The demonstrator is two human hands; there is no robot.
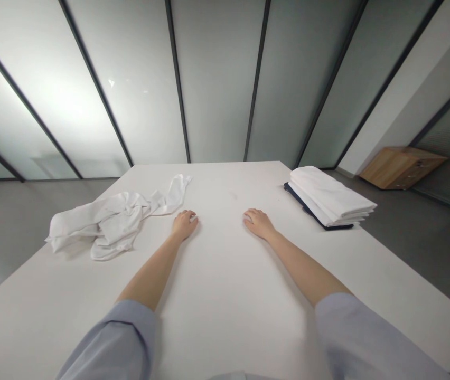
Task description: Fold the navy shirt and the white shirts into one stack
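Observation:
My left hand (185,224) rests on the white table (233,316) with its fingers loosely bent and nothing in it. Just left of it lies a crumpled white garment (120,219), with one sleeve-like end (175,194) stretched toward the back. My right hand (260,224) also lies on the tabletop, fingers slightly curled and holding nothing. To its right sits a stack of folded white cloth (328,195). Beneath that stack, the edge of a folded dark navy cloth (306,207) shows. A gap of bare tabletop separates my two hands.
Frosted glass panels (217,79) with dark frames stand behind the table. A wooden cabinet (401,166) with drawers is on the grey floor at the far right. The garment on the left reaches the table's left edge.

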